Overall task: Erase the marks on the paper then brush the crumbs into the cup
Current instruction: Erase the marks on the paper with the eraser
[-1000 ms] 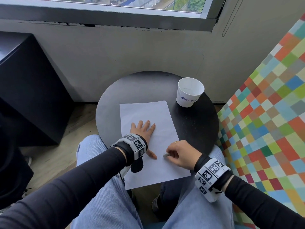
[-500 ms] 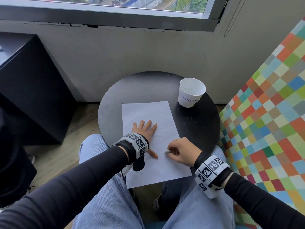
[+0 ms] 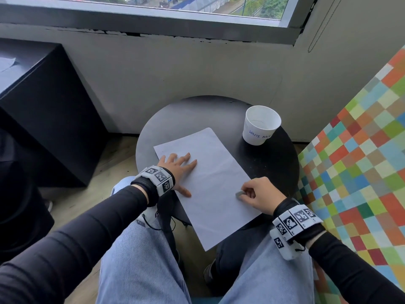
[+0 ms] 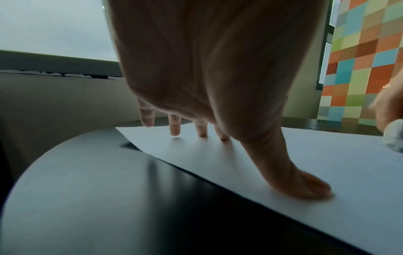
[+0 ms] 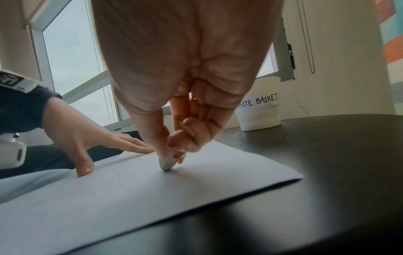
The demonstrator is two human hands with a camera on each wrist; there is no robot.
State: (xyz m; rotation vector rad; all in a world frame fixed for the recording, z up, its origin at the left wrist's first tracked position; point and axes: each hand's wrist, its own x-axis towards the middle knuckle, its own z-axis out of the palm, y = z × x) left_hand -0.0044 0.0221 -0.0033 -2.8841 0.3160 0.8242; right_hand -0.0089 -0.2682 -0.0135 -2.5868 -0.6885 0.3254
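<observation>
The right hand (image 3: 260, 195) pinches a small grey eraser (image 3: 239, 193) between thumb and fingertips, its tip pressed to the paper (image 3: 210, 172) near the sheet's right edge — a tight grip, I judge, so it can rub a small spot hard. The left hand (image 3: 178, 168) lies flat and open on the sheet, fingers spread and thumb pressing down, holding nothing; this likely pins the paper so rubbing does not drag or crease it. No marks or crumbs show clearly on the sheet. The cup (image 3: 262, 125), labelled as a waste basket, stands upright beyond the right grip, apart from the paper — within reach for brushing later. All rests on a round dark table (image 3: 271, 163) below a window (image 3: 153, 3), a wall of coloured squares (image 3: 361, 150) to the right.
</observation>
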